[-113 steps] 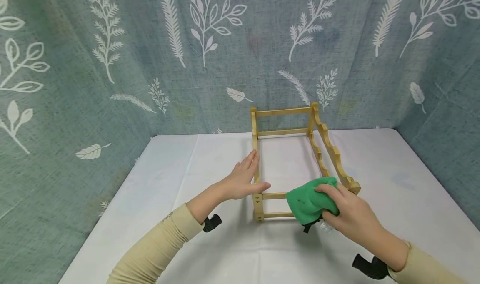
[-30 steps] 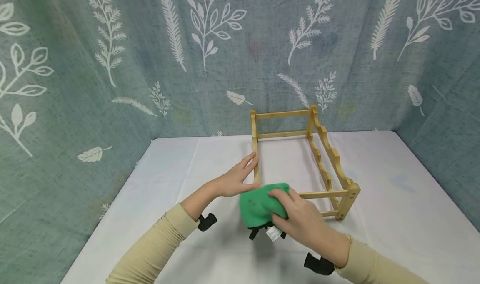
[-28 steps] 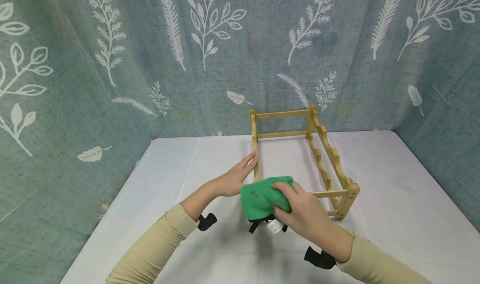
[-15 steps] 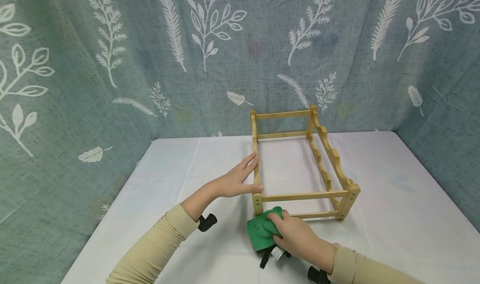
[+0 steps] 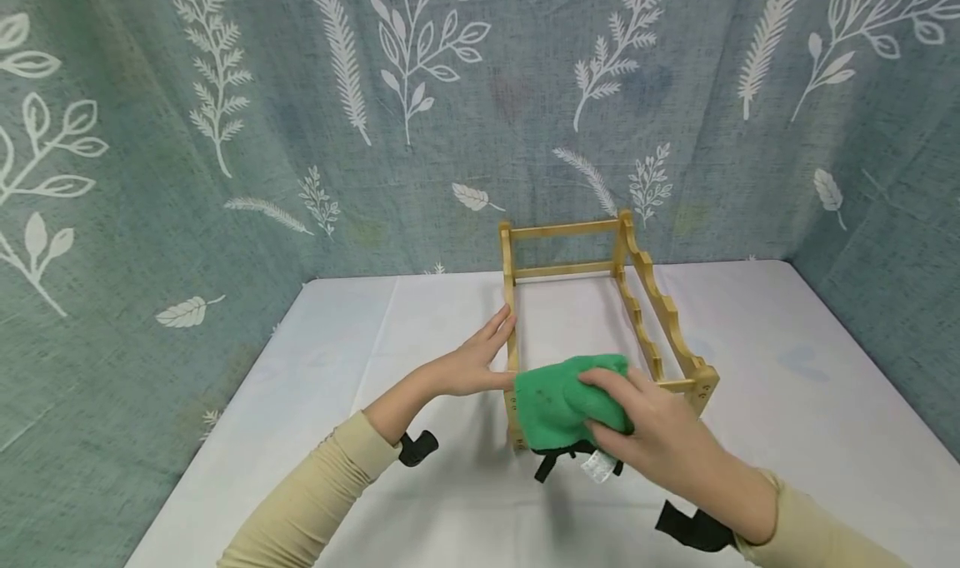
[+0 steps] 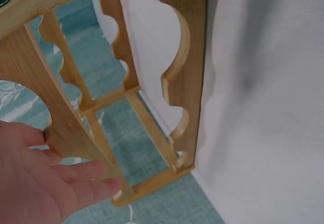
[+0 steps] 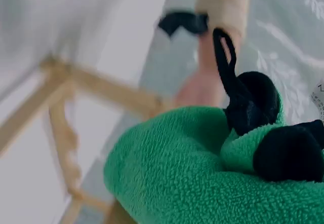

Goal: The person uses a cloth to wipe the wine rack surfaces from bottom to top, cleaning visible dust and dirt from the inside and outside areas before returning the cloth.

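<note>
A light wooden rack with scalloped side pieces (image 5: 667, 314) stands on the white-covered table. My left hand (image 5: 468, 366) rests against its left side, fingers straight and spread, thumb pointing toward the front corner. In the left wrist view, the fingers (image 6: 86, 181) lie along a notched side panel (image 6: 66, 125). My right hand (image 5: 660, 430) grips a bunched green terry cloth (image 5: 562, 406) with black edging, black straps and a white label. The cloth is at the rack's front end and hides most of the front bars. In the right wrist view the cloth (image 7: 177, 168) fills the lower part.
The white table cover (image 5: 420, 501) extends round the rack on all sides. Behind and at both sides hangs a blue-green curtain (image 5: 285, 118) with white leaf prints. A black strap mount (image 5: 418, 448) sits at the left wrist, another (image 5: 693, 526) at the right.
My right hand has swept the cloth from the front right corner to the left one, dipped low there, then risen and moved back rightward. The left hand stays at the rack's left side.
</note>
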`<act>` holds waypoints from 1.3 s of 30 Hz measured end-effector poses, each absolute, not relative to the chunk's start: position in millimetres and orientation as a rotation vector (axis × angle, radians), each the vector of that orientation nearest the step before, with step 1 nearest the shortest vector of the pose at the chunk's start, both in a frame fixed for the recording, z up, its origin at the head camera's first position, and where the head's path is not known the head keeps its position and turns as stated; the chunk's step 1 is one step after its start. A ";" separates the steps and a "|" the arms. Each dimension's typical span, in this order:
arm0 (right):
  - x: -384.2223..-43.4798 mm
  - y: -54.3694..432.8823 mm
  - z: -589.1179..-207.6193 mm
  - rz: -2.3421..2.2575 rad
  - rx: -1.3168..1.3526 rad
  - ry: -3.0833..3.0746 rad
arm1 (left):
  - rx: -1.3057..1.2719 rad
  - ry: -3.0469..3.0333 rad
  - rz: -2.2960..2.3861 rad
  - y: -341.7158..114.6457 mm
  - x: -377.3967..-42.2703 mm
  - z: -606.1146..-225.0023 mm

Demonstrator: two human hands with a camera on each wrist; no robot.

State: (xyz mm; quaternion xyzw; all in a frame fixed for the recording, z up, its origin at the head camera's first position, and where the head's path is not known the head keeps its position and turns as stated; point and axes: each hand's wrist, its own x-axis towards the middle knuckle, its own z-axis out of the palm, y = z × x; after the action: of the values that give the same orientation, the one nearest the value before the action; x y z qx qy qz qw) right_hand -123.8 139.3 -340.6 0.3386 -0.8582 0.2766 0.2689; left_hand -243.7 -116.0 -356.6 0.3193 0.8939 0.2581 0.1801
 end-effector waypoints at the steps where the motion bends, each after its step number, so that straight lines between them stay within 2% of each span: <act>1: -123.8 147.2 -335.6 0.741 0.879 -2.318 | 0.894 2.528 0.725 -115.5 -243.4 -356.4; 13: -122.6 244.7 -317.2 0.804 0.411 -2.655 | 0.892 2.568 0.617 -116.3 -234.1 -351.4; 19: -115.1 275.3 -301.5 0.819 0.257 -2.648 | 0.883 2.574 0.588 -117.7 -223.7 -349.1; 31: -117.9 295.1 -291.8 0.792 0.145 -2.545 | 0.894 2.560 0.577 -122.4 -209.4 -344.4; 39: -144.1 283.6 -271.7 0.765 0.115 -2.746 | 0.937 2.554 0.533 -124.4 -210.8 -341.6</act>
State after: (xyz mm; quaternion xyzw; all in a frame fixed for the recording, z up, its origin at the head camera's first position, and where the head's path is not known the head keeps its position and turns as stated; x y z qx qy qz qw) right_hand -144.1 283.6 -271.7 0.0398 -0.9525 0.2654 0.1439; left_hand -210.8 -124.4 -341.6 0.3321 0.9056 0.1892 0.1838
